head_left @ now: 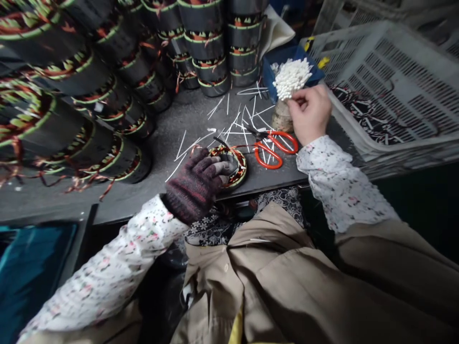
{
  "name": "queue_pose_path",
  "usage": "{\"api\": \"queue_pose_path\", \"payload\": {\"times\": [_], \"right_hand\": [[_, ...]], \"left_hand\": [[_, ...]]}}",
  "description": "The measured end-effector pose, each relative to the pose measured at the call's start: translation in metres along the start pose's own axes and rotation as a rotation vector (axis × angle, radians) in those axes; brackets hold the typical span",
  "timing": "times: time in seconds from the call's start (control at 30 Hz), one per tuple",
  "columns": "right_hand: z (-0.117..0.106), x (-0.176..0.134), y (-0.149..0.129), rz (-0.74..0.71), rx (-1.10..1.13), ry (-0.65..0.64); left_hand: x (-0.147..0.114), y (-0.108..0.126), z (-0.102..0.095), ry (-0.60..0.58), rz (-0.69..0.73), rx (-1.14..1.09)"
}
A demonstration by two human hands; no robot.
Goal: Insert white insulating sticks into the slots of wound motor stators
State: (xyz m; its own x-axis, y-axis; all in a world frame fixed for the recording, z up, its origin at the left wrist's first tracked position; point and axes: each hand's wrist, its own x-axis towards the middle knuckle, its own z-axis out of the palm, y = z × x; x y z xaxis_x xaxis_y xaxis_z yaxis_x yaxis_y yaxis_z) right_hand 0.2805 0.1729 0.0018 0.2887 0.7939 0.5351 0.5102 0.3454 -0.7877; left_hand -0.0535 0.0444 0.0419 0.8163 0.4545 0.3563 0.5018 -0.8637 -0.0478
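My left hand (201,179), in a dark knitted glove, grips a motor stator (241,174) with a green-edged rim and copper windings. Its fingers reach over the rim towards the bore; the thumb is hidden. A dark lead and a reddish wire stick out from the top of the stator. To the right, my bare right hand (312,112) pinches at the edge of a dense bundle of thin white sleeving tubes (292,76). That bundle stands upright in a worn round holder (281,118). Scissors with red handles (268,160) lie between the two hands, blades pointing left.
Tall stacks of wound stators (208,48) fill the back and left of the bench. Loose white strips (224,131) are scattered over the bench top (163,143). A blue bin (268,71) and a pale plastic crate (405,91) containing dark wire pieces stand at the right.
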Motion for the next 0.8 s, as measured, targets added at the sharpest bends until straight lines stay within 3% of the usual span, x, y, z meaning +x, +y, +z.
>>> {"api": "queue_pose_path", "payload": {"times": [0.1,0.17,0.27,0.37,0.47,0.57,0.67,0.8], "right_hand": [[-0.005,0.011,0.003,-0.091,0.000,-0.006],[-0.012,-0.003,-0.010,-0.096,0.087,-0.013],[-0.025,-0.050,-0.043,-0.109,0.228,-0.118],[-0.034,-0.108,-0.070,-0.348,0.196,-0.285],[-0.038,-0.150,-0.076,-0.522,0.296,-0.469],[-0.039,-0.165,-0.069,-0.495,0.365,-0.566],[-0.034,-0.161,-0.064,-0.470,0.379,-0.647],[-0.007,-0.149,-0.067,-0.367,0.416,-0.673]], "left_hand": [[-0.004,0.005,0.012,0.061,-0.050,-0.146],[-0.006,0.013,0.025,0.165,-0.110,-0.167],[-0.005,0.029,0.042,0.307,-0.213,-0.070],[-0.001,0.045,0.052,0.350,-0.334,-0.015],[0.003,0.053,0.057,0.387,-0.432,0.009],[0.004,0.055,0.057,0.401,-0.461,-0.005],[0.003,0.057,0.055,0.391,-0.464,0.013],[0.000,0.058,0.058,0.358,-0.547,-0.067]]}}
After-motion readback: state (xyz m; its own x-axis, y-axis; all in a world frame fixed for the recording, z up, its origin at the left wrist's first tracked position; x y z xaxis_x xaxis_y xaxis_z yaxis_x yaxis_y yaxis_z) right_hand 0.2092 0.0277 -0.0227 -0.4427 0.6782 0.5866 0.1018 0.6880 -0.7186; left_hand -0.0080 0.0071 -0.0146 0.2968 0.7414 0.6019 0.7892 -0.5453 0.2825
